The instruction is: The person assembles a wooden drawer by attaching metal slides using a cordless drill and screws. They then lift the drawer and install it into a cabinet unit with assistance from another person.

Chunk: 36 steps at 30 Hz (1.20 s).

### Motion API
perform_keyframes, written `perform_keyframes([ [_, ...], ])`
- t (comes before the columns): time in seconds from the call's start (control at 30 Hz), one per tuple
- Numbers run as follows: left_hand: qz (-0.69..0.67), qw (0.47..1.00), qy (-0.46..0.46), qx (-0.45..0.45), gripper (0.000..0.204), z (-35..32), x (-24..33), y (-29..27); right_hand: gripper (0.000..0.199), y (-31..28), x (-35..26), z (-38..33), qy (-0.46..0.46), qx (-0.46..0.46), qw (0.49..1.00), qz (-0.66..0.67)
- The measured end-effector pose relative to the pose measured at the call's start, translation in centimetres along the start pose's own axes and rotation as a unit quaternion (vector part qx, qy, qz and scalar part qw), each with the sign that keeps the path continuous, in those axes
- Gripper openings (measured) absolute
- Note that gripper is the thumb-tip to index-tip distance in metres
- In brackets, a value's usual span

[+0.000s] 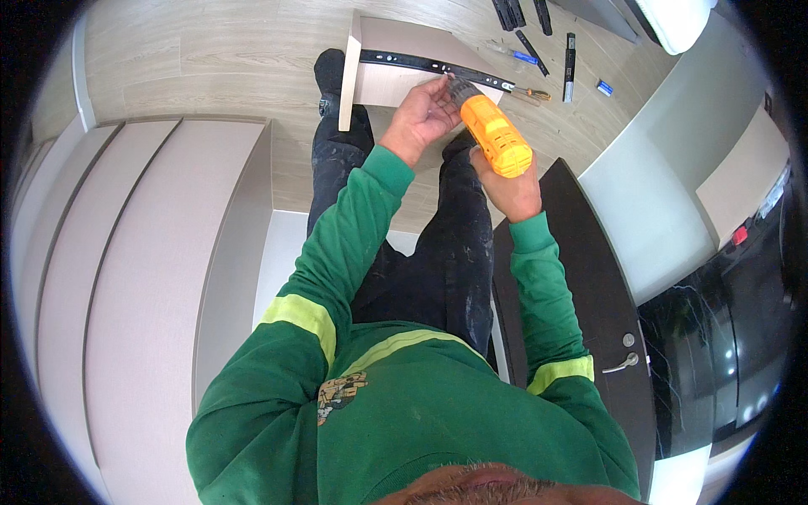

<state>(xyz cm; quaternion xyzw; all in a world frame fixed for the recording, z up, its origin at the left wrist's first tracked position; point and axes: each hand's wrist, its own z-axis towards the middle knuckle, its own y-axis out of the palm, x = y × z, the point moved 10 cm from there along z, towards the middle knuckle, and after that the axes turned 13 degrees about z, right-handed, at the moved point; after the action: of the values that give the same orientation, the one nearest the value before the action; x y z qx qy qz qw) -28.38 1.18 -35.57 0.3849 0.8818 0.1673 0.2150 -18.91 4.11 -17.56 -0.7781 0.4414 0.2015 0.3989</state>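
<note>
A yellow and black cordless drill (497, 135) is gripped in my right hand (515, 189), its chuck directed at a black metal drawer slide (404, 61). The slide runs along the side of a pale drawer (412, 35), which stands on the floor in front of my feet. Close by the drill's tip, my left hand (427, 114) has its thumb and fingertips drawn together against the slide. Whatever those fingertips hold, if anything, is too small to make out. Beside the slide's right end lies a screwdriver (534, 93) with a yellowish handle.
Several black slide pieces (570, 67) lie on the wood-look floor (244, 50) beyond the drawer, near a blue-marked pen-like item (523, 56) and a small blue box (604, 87). A pale cabinet (160, 252) fills the left. At right are a dark door (581, 278) and glossy black panels (699, 337).
</note>
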Motion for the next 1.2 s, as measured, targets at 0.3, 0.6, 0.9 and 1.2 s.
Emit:
perform_keyframes([
  [0.3,-0.007,1.0,0.001,0.016,0.019,-0.3,-0.2,0.5,0.03,-0.5,0.2,0.0,0.023,0.005,0.999,0.037],
  [0.6,-0.015,1.0,0.003,0.004,0.019,0.3,0.1,0.0,0.024,-0.3,0.3,0.3,0.022,0.015,0.999,0.038],
  [0.9,-0.017,1.0,-0.002,0.005,0.02,0.6,-0.5,0.7,0.03,-0.6,1.0,0.2,0.032,0.008,0.999,0.028],
  [1.2,-0.035,0.999,0.0,-0.015,0.02,0.9,-0.5,1.0,0.023,-0.7,1.0,0.6,0.045,0.013,0.999,0.023],
])
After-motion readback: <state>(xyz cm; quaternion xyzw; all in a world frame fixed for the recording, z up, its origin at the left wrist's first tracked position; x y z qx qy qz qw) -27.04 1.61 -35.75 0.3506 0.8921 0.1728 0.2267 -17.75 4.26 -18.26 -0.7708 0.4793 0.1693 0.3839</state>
